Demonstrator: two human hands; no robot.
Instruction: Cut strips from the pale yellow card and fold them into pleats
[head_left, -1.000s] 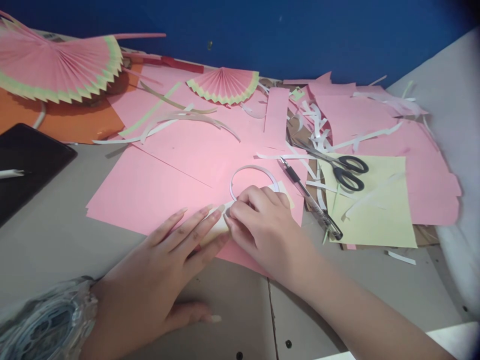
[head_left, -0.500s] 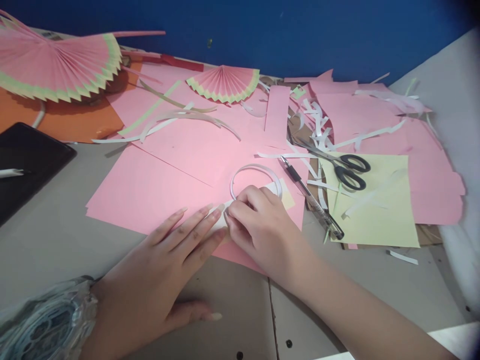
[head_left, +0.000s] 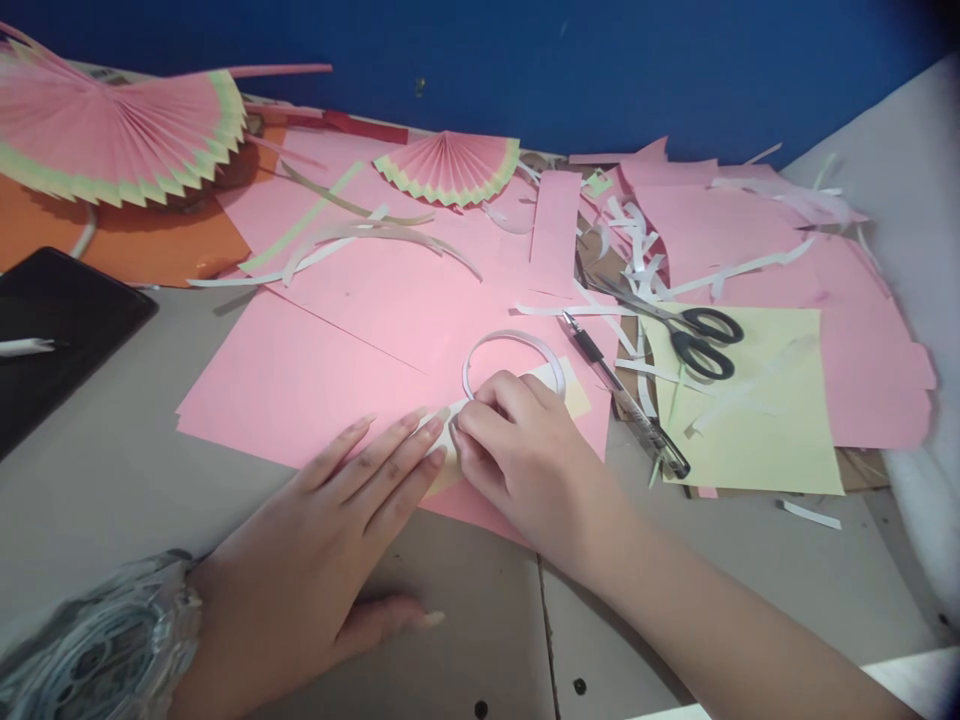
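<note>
My left hand [head_left: 352, 510] lies flat with fingers stretched out, its fingertips pressing a narrow white and pale-yellow paper piece [head_left: 448, 440] on top of pink sheets [head_left: 300, 365]. Right beside those fingertips, my right hand [head_left: 525, 450] is closed in a pinch at the white piece. A thin white strip [head_left: 512, 334] curls in a loop above the right knuckles, and its ends disappear behind the hand. What exactly sits between the right fingertips is mostly hidden. A pale-yellow corner [head_left: 576, 390] shows past the right hand.
To the right lie a pen [head_left: 626, 395], black-handled scissors [head_left: 697, 335] and a yellow sheet [head_left: 757, 420], amid white scraps [head_left: 637, 240]. Pleated pink fans [head_left: 450, 165] with green-yellow edges lie at the back. A dark flat object [head_left: 67, 330] is at left, before a blue wall [head_left: 525, 70].
My left index finger has drawn back slightly from the right fingertips, showing more of the pale paper. The right hand holds nearly the same place.
</note>
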